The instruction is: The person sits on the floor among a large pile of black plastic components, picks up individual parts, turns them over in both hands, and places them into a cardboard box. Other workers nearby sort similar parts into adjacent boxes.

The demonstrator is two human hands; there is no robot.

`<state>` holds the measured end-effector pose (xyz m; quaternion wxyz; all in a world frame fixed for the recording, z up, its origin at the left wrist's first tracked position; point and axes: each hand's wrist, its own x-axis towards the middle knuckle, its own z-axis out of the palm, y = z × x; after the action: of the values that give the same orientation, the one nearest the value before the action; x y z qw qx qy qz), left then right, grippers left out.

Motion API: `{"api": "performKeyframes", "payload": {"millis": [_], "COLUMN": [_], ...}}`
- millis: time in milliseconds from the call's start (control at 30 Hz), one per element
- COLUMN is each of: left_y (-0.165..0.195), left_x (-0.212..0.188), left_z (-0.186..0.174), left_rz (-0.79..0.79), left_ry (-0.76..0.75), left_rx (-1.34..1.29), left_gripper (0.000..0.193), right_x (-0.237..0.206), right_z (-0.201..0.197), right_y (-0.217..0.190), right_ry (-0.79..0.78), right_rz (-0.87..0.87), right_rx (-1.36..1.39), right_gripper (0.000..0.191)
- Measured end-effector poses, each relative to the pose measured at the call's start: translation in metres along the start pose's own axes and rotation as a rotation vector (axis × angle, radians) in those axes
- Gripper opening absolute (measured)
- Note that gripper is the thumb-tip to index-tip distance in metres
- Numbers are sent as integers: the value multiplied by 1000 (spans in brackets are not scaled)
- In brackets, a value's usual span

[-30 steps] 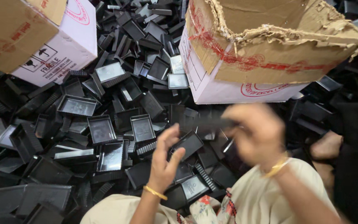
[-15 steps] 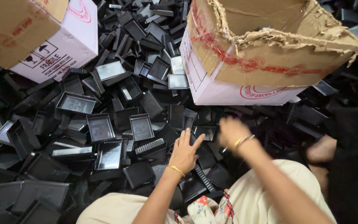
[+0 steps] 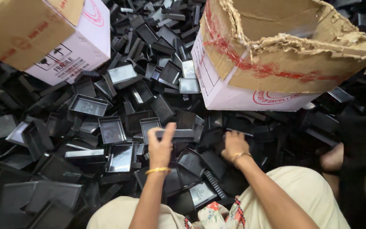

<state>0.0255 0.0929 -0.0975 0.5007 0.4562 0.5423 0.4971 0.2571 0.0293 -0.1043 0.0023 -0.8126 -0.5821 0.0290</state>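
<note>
**2 hands in the black trays**

My knees are under cream cloth at the bottom. My left hand, with a gold bangle at the wrist, grips a flat black tray, thumb up. My right hand rests fingers-down in the pile; I cannot tell what it grasps. Beyond stands a torn box, and farther left a 2nd box.

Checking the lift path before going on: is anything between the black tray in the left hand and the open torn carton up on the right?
Nothing visible. The left hand holds the black tray above the pile of trays; the gap up to the torn carton looks open. The right hand sits lower, beside that path.
</note>
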Motion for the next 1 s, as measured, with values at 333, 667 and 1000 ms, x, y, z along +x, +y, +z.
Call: {"api": "performKeyframes", "payload": {"millis": [333,667,1000], "left_y": [-15,-1,11], "left_x": [-80,-104,-111], "left_z": [28,35,30], "left_rz": [-20,251,437], "left_ry": [-243,-412,-449], "left_rx": [-107,99,136], "left_gripper": [44,66,73], "right_x": [-65,-78,-82], "right_z": [-12,-17,-12], "right_y": [6,-37,-29], "right_ry": [-227,-52,39], "right_rz": [131,69,-157], "right_rx": [2125,2211,2264], "right_gripper": [38,45,60]}}
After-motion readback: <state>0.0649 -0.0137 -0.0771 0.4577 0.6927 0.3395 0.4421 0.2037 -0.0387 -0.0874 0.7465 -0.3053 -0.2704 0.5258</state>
